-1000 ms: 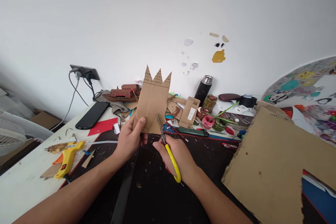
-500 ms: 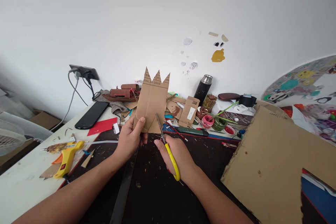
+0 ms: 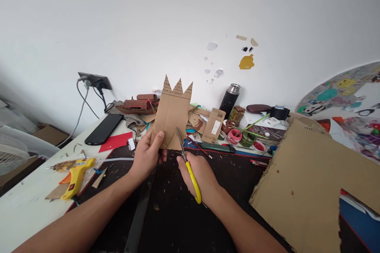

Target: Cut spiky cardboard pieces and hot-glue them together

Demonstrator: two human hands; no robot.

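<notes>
My left hand point(image 3: 146, 155) pinches the lower edge of a brown cardboard piece point(image 3: 173, 112) with three pointed tips on top, held upright above the dark mat point(image 3: 175, 213). My right hand point(image 3: 199, 176) is closed round yellow-handled scissors point(image 3: 189, 170). Their blades point up into the bottom edge of the cardboard piece, just right of my left thumb.
A yellow glue gun point(image 3: 75, 178) lies at the left. A black phone point(image 3: 103, 129) and red paper point(image 3: 116, 141) sit behind it. A large cardboard sheet point(image 3: 311, 182) covers the right. A black flask point(image 3: 230, 101), small jars and scraps crowd the back by the wall.
The scissors' handle and my right hand have edged slightly up and toward the cardboard piece. My left hand and the piece stay almost still.
</notes>
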